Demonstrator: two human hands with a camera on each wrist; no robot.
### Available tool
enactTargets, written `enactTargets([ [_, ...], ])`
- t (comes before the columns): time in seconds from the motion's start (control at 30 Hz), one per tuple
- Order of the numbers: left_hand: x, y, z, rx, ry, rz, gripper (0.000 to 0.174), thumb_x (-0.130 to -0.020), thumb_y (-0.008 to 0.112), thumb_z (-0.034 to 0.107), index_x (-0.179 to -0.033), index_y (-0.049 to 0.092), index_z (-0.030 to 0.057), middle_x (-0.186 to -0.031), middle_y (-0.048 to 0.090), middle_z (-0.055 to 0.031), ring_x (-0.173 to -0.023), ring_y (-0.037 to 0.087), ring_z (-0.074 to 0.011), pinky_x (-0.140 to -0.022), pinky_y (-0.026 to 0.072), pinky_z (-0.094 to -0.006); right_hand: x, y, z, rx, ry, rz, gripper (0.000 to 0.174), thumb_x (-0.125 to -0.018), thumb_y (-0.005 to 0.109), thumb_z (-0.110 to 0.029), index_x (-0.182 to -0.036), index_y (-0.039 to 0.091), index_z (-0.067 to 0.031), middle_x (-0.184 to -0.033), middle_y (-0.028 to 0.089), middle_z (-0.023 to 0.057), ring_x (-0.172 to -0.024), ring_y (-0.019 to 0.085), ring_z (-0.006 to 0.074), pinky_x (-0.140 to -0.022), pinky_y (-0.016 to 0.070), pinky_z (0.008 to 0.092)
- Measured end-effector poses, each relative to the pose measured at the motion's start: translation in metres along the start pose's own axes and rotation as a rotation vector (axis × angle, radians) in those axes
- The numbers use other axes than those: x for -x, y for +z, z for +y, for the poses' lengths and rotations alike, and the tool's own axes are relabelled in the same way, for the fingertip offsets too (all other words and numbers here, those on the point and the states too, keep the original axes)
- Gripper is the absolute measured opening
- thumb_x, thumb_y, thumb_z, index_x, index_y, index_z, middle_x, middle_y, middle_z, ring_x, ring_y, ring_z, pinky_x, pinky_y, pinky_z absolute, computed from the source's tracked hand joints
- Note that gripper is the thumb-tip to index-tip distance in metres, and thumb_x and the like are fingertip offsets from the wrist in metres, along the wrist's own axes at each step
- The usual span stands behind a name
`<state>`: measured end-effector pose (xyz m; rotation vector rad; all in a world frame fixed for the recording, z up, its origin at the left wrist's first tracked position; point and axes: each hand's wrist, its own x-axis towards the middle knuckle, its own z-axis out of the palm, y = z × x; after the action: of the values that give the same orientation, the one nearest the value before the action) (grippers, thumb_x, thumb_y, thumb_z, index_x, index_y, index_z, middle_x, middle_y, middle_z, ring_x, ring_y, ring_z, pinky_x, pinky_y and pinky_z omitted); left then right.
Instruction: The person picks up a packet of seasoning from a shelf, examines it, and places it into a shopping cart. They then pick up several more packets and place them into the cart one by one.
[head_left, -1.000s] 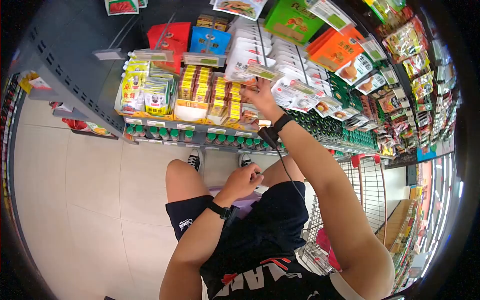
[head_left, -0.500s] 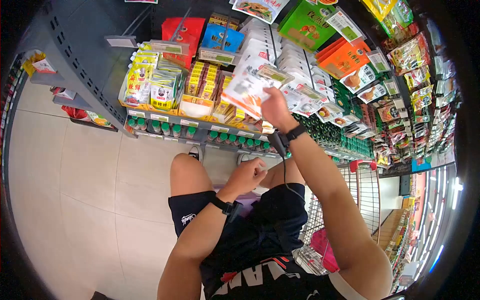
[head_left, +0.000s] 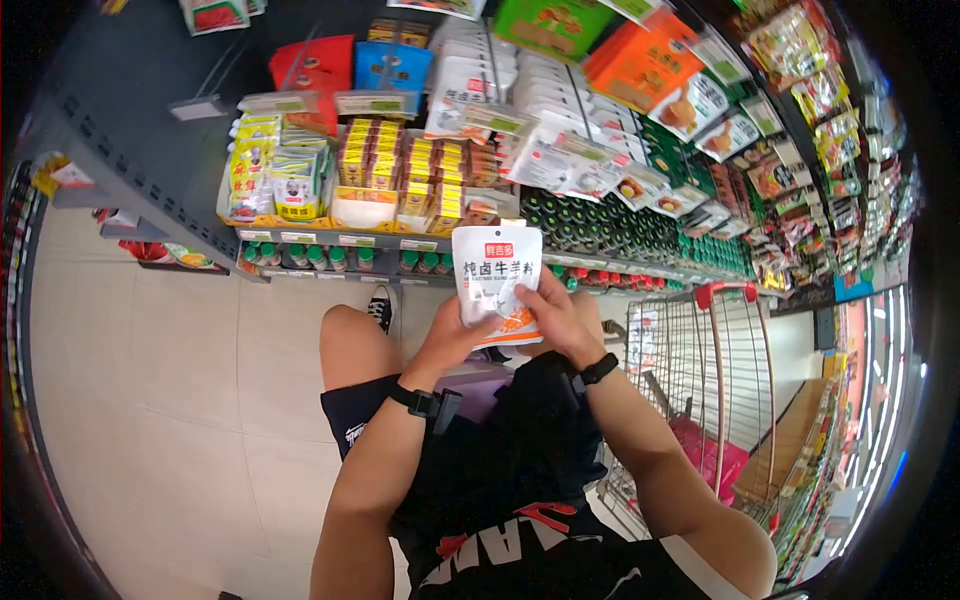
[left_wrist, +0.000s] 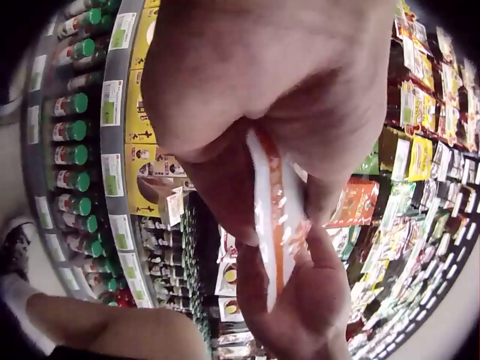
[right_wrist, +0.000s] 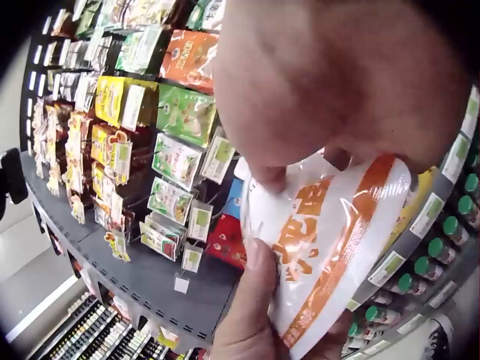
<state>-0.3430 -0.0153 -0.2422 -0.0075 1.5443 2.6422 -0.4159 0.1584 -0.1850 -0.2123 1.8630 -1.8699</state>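
A white pouch with an orange lower edge (head_left: 497, 270) is held upright above the lap, its printed face toward the head camera. On its left side the left hand (head_left: 452, 335) grips it, thumb across the front. The right hand (head_left: 562, 322) pinches the lower right side, thumb on the front. From the left wrist view, the pouch (left_wrist: 276, 217) appears edge-on between the left hand (left_wrist: 262, 75) and the right hand (left_wrist: 300, 300). In the right wrist view its orange band and print (right_wrist: 330, 240) show, with the right hand (right_wrist: 337, 75) above and the left thumb (right_wrist: 259, 277) below.
A shelf (head_left: 330, 238) ahead holds small yellow boxes (head_left: 370, 160) and green-capped bottles (head_left: 315, 257). Similar white pouches (head_left: 560, 150) hang on hooks above. A shopping cart (head_left: 715, 370) with a pink item (head_left: 708, 455) stands at the right, beside the person's arm.
The right hand has drawn the white pouch off the hanging row and down toward the lap. The left hand, earlier holding nothing, now grips the pouch too.
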Motion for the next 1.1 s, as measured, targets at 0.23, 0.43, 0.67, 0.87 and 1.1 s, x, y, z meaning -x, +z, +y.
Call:
enactTargets([
  [0.23,-0.004,0.031,0.005,-0.354,0.0,0.019,0.039,-0.083,0.077,0.011,-0.117,0.062,-0.0025,-0.112,0.071,-0.0115,-0.102,0.066,-0.0181,-0.089,0.0524,-0.0336,0.029,-0.022,0.042,-0.172,0.073,-0.01,0.053,-0.092,0.07,-0.011,-0.136,0.042,0.0,-0.124,0.061,0.0109,-0.112,0.059,0.017,-0.098,0.0484,0.0341],
  [0.43,-0.009,0.053,-0.016,-0.752,0.082,0.175,0.036,-0.079,0.076,0.008,-0.111,0.062,-0.001,-0.103,0.071,-0.0207,-0.095,0.07,-0.0356,-0.077,0.0549,-0.0401,0.037,-0.022,0.091,0.345,-0.203,0.436,0.061,-0.089,0.074,-0.015,-0.135,0.038,0.0,-0.126,0.049,0.0148,-0.119,0.055,0.0257,-0.101,0.0462,0.0385],
  [0.67,-0.011,0.066,-0.018,-0.876,0.3,-0.097,0.045,-0.079,0.077,0.014,-0.119,0.06,0.0036,-0.108,0.061,-0.0133,-0.099,0.065,-0.0317,-0.081,0.0525,-0.0362,0.036,-0.037,0.087,-0.076,-0.188,0.113,0.061,-0.094,0.069,-0.02,-0.142,0.036,-0.0005,-0.133,0.052,0.0137,-0.124,0.049,0.0207,-0.103,0.0433,0.0379],
  [0.87,-0.019,0.05,-0.047,-0.843,0.164,0.13,0.046,-0.083,0.076,0.013,-0.123,0.056,0.004,-0.111,0.059,-0.0085,-0.086,0.06,-0.02,-0.072,0.0499,-0.0309,0.03,-0.049,0.104,-0.373,0.042,0.332,0.042,-0.097,0.064,-0.015,-0.131,0.05,0.0042,-0.119,0.065,0.01,-0.105,0.06,0.0148,-0.093,0.0492,0.0311],
  [1.1,-0.031,0.023,-0.062,-0.398,-0.097,0.082,0.037,-0.093,0.07,0.018,-0.122,0.058,-0.0019,-0.109,0.066,-0.0086,-0.088,0.06,-0.0114,-0.077,0.0499,-0.0274,0.031,-0.053,0.1,-0.375,-0.036,0.301,0.032,-0.096,0.066,-0.014,-0.121,0.059,0.0047,-0.114,0.068,0.0096,-0.1,0.062,0.0128,-0.089,0.0509,0.0286],
])
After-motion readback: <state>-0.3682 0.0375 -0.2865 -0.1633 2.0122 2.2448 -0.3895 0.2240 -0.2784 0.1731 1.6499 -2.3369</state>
